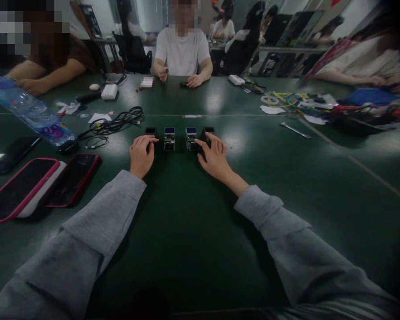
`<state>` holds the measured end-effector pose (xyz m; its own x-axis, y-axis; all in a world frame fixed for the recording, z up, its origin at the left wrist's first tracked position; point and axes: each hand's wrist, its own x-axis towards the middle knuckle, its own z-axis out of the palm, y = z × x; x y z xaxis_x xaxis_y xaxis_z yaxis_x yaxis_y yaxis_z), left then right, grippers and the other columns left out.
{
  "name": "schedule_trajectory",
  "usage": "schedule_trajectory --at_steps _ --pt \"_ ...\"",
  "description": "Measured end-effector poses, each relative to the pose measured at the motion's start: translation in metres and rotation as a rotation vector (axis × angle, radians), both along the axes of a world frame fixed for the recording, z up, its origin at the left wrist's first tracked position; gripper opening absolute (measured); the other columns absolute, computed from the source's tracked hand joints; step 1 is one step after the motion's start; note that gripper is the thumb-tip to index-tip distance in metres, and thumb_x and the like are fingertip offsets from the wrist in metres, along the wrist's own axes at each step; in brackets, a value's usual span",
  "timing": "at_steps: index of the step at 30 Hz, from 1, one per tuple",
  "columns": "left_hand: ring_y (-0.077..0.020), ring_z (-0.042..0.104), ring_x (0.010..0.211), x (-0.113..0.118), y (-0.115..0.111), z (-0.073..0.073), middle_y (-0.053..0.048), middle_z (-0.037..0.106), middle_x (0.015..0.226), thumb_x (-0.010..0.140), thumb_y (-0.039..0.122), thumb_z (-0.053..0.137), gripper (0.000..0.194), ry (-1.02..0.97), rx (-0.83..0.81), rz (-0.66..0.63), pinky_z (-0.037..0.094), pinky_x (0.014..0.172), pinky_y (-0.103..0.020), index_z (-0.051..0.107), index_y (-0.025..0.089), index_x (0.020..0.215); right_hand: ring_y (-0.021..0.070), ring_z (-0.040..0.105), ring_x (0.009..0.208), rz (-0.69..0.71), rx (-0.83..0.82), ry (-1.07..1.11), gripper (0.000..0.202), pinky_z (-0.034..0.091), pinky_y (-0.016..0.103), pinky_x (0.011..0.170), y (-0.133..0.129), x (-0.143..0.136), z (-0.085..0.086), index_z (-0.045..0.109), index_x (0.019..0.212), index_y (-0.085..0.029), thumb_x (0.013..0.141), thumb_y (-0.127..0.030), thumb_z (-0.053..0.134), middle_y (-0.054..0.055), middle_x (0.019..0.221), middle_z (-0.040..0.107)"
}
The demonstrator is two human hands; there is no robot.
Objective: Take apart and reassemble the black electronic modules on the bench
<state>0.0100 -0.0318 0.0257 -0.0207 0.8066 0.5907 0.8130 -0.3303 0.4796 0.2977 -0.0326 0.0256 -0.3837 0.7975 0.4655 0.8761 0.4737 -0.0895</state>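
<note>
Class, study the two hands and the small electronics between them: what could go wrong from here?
The right hand has fingers at a small black box and a small circuit board with a dark-blue screen; a slip might shift either.

That board looks uncased, so bare fingers could perhaps harm exposed parts.

The clear plastic bottle with a purple label is near the red-edged black phone; a careless sweep might topple it.
</note>
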Motion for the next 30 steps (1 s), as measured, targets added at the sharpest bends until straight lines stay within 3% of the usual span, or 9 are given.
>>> schedule_trajectory --at_steps 6,10,14,30 --pt "-0.0264 0.054 0.131 0.006 -0.007 0.005 -0.005 0.069 0.129 0.099 0.019 0.043 0.028 0.056 0.059 -0.014 0.039 0.112 -0.053 0.066 0.027 0.112 0.0367 0.026 0.145 0.004 -0.008 0.001 0.053 0.029 0.058 0.112 -0.001 0.000 0.001 0.038 0.147 -0.028 0.095 -0.026 0.049 0.013 0.157 0.024" --pt "-0.0271 0.043 0.144 0.017 -0.018 0.011 -0.004 0.063 0.141 0.101 0.020 0.040 0.034 0.221 0.049 -0.121 0.028 0.118 -0.056 0.063 0.029 0.124 0.0360 0.026 0.145 -0.011 0.014 0.018 0.056 0.029 0.057 0.113 0.000 0.000 -0.001 0.035 0.148 -0.025 0.094 -0.026 0.050 0.015 0.157 0.025" --pt "-0.0273 0.042 0.145 0.022 -0.022 0.012 -0.004 0.061 0.144 0.101 0.021 0.041 0.038 0.313 0.025 -0.194 0.021 0.120 -0.058 0.060 0.030 0.133 0.0357 0.026 0.146 -0.009 0.010 0.030 0.057 0.028 0.057 0.113 0.001 0.000 -0.001 0.034 0.149 -0.026 0.094 -0.027 0.050 0.014 0.158 0.026" --pt "-0.0269 0.043 0.145 0.022 -0.023 0.011 -0.004 0.060 0.145 0.102 0.021 0.040 0.039 0.373 0.009 -0.240 0.022 0.119 -0.059 0.058 0.028 0.135 0.0351 0.025 0.147 0.032 -0.029 -0.039 0.052 0.026 0.057 0.115 -0.003 0.000 0.007 0.041 0.148 -0.030 0.097 -0.028 0.048 0.011 0.159 0.026"
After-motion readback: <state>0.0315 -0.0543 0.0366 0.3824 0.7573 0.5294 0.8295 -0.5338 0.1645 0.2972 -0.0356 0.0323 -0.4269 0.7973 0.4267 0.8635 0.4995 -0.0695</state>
